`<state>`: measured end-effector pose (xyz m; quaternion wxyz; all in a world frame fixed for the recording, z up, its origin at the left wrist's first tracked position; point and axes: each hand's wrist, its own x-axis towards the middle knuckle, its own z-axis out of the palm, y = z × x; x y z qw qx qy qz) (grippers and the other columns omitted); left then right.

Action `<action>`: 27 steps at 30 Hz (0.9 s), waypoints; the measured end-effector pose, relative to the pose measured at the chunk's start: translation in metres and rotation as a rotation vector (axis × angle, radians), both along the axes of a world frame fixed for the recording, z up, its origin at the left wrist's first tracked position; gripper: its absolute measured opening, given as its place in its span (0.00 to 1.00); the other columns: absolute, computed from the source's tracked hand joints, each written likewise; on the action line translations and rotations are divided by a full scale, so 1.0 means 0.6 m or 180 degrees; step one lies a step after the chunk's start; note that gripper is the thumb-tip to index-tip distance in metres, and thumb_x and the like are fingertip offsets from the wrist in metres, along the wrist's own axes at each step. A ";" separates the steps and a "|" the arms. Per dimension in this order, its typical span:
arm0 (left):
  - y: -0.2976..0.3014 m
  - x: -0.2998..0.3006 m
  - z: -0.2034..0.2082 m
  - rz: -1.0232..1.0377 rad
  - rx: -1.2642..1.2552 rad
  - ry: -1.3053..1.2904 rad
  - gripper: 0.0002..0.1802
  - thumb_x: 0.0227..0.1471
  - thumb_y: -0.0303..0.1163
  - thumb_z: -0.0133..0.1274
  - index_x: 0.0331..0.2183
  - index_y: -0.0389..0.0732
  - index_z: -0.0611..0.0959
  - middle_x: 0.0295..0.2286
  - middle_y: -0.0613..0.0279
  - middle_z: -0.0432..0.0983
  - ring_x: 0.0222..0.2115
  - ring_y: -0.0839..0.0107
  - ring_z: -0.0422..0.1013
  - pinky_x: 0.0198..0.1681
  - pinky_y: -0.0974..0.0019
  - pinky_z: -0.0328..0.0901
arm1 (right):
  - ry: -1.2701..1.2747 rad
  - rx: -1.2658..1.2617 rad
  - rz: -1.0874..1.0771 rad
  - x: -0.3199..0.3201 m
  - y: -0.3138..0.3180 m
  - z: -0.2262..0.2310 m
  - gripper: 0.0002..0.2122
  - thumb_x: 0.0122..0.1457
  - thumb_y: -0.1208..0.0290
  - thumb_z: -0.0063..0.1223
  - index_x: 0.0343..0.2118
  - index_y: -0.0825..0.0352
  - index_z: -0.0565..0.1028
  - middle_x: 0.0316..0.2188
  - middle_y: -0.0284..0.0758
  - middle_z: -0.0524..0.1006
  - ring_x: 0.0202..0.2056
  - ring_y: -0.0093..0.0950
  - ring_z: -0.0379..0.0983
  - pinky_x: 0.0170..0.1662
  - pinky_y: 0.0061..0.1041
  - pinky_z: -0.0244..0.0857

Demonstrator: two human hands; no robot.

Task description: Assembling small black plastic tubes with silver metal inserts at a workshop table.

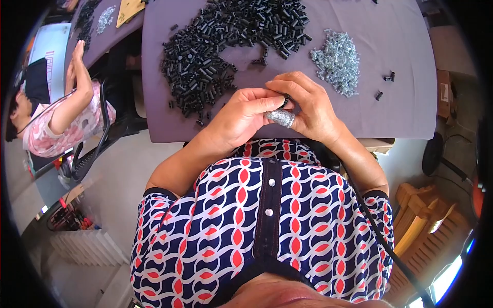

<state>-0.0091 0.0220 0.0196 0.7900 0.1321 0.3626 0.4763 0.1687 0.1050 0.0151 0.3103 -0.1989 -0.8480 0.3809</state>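
Both hands meet just above the table's near edge. My left hand (242, 117) is closed, thumb and fingers pinching a small black plastic part (285, 100). My right hand (314, 105) is curled around the same part from the other side. Silver tape (280, 118) wraps what looks like my right thumb. The fingers cover most of the part, so its full shape is hidden. Beyond my left hand spreads a big heap of short black cylindrical plastic parts (197, 66). Past my right hand lies a pile of small shiny silver pieces (336, 62), too small to tell exactly.
A grey-purple cloth covers the table (395, 115). A few loose black parts (389, 77) lie at its right. Another person (61, 115) sits at a neighbouring table on the left. On the right are a cardboard box (446, 95) and a wooden stool or chair (423, 215).
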 end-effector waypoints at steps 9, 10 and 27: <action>0.001 -0.003 0.005 -0.0127 0.0089 -0.0187 0.13 0.61 0.28 0.52 0.42 0.29 0.82 0.39 0.53 0.80 0.40 0.67 0.77 0.50 0.64 0.69 | 0.0190 0.0243 0.0185 0.002 0.006 -0.014 0.24 0.49 0.61 0.66 0.46 0.70 0.75 0.39 0.44 0.78 0.39 0.43 0.77 0.40 0.35 0.72; 0.001 -0.002 0.002 -0.0124 0.0116 -0.0247 0.12 0.61 0.28 0.52 0.42 0.29 0.82 0.39 0.53 0.80 0.41 0.67 0.76 0.50 0.65 0.69 | 0.0190 0.0242 0.0186 0.002 0.006 -0.016 0.24 0.49 0.61 0.66 0.46 0.70 0.75 0.39 0.44 0.78 0.39 0.43 0.77 0.40 0.35 0.72; 0.003 -0.022 0.024 -0.0459 0.0983 0.2075 0.14 0.64 0.31 0.50 0.45 0.33 0.82 0.41 0.59 0.80 0.43 0.74 0.74 0.51 0.67 0.67 | -0.0081 0.0946 -0.0146 0.040 0.018 0.000 0.24 0.46 0.70 0.65 0.49 0.71 0.75 0.49 0.44 0.77 0.50 0.42 0.75 0.51 0.37 0.70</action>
